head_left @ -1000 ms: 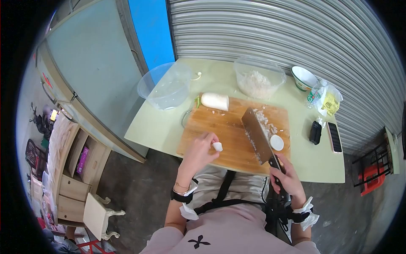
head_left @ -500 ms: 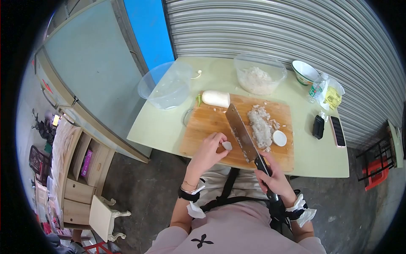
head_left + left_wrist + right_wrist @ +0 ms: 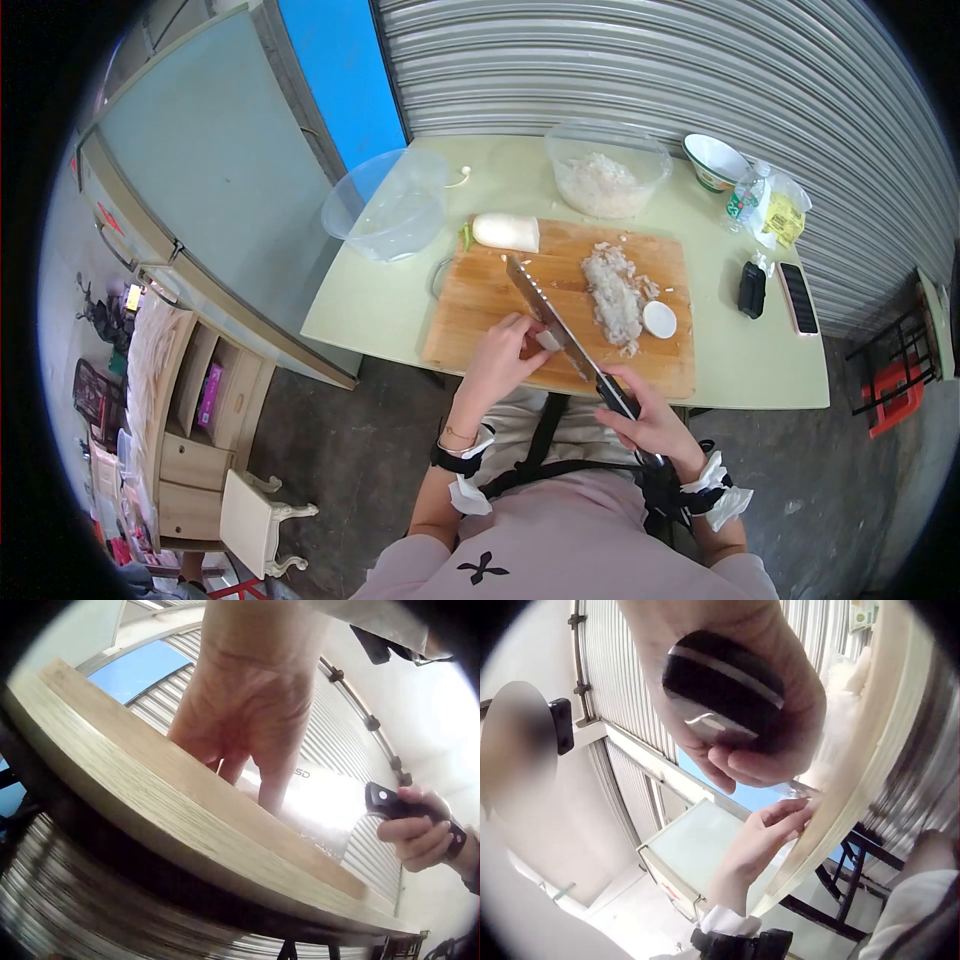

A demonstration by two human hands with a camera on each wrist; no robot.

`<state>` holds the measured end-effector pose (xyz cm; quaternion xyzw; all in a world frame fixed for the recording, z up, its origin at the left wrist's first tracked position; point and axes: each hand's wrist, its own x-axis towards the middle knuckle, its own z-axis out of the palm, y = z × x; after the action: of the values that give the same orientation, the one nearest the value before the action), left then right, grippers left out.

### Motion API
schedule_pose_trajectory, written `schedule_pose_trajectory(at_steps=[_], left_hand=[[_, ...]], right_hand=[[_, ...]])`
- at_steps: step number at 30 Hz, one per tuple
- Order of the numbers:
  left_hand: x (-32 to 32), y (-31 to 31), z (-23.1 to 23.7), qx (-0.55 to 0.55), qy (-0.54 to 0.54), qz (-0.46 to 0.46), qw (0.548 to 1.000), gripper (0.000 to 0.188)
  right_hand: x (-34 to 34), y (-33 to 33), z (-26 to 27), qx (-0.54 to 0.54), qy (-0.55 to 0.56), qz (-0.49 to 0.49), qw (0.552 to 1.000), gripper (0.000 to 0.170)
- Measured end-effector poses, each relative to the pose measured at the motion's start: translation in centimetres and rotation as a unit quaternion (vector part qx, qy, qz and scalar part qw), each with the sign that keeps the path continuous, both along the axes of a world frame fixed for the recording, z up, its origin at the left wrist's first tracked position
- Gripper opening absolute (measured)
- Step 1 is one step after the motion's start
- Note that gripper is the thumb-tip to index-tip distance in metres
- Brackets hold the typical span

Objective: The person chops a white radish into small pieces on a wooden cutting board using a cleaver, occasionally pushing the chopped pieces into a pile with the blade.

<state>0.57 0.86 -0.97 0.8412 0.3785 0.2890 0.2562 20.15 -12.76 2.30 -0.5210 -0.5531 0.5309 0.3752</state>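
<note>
Black-handled and broad-bladed, a cleaver [image 3: 568, 345] sits in the right hand [image 3: 645, 412], its fingers wrapped round the handle. The left hand [image 3: 498, 357] pinches a white chunk [image 3: 548, 341] over the near part of the wooden cutting board [image 3: 478, 300], and the blade stands right at that chunk; whether they touch is hard to tell. To the right on the board lies a heap of chopped white bits [image 3: 615, 290], with a round white slice [image 3: 659, 320] beside it. A daikon radish [image 3: 506, 232] lies along the far left edge. Beyond, on the pale green table [image 3: 755, 370], stand a clear basin [image 3: 385, 210] and a clear tub [image 3: 655, 160] of white shreds [image 3: 600, 185]. Farther right are a bowl [image 3: 715, 165], a plastic bottle [image 3: 743, 200] and a phone [image 3: 798, 298].
</note>
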Motion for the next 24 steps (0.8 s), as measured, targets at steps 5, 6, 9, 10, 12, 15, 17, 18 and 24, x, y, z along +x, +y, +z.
schedule_pose_trajectory(at_steps=[5,6,9,10,12,15,17,18,24], left_hand=[[0.1,0.1,-0.2,-0.01,-0.044,0.006,0.999,0.027],[0.1,0.1,-0.2,-0.01,-0.046,0.006,0.999,0.027],[0.1,0.0,-0.3,-0.017,-0.051,0.009,0.999,0.026],[0.1,0.0,-0.2,-0.023,-0.057,0.009,0.998,0.026],[0.1,0.0,-0.2,-0.029,-0.064,0.01,0.998,0.026],[-0.2,0.1,-0.2,-0.028,-0.061,0.007,0.998,0.025],[-0.1,0.2,-0.4,-0.014,-0.062,0.006,0.998,0.025],[-0.1,0.2,-0.4,-0.014,-0.062,0.006,0.998,0.025],[0.0,0.1,-0.3,-0.025,-0.066,0.011,0.997,0.024]], right_hand=[[0.1,0.0,0.0,-0.028,0.04,-0.005,0.999,0.054],[0.2,0.0,-0.2,-0.047,0.061,-0.015,0.997,0.054],[0.5,0.2,-0.4,-0.042,0.101,-0.03,0.994,0.052],[0.6,0.2,-0.3,-0.042,0.1,-0.029,0.994,0.052],[0.9,0.5,0.2,-0.073,0.125,-0.035,0.989,0.051],[1.4,0.8,0.6,-0.088,0.126,-0.03,0.988,0.051],[1.5,0.7,0.3,-0.082,0.123,-0.025,0.989,0.051],[1.5,0.7,0.1,-0.074,0.119,-0.022,0.99,0.051],[1.8,0.6,-0.5,-0.074,0.131,-0.021,0.988,0.049]])
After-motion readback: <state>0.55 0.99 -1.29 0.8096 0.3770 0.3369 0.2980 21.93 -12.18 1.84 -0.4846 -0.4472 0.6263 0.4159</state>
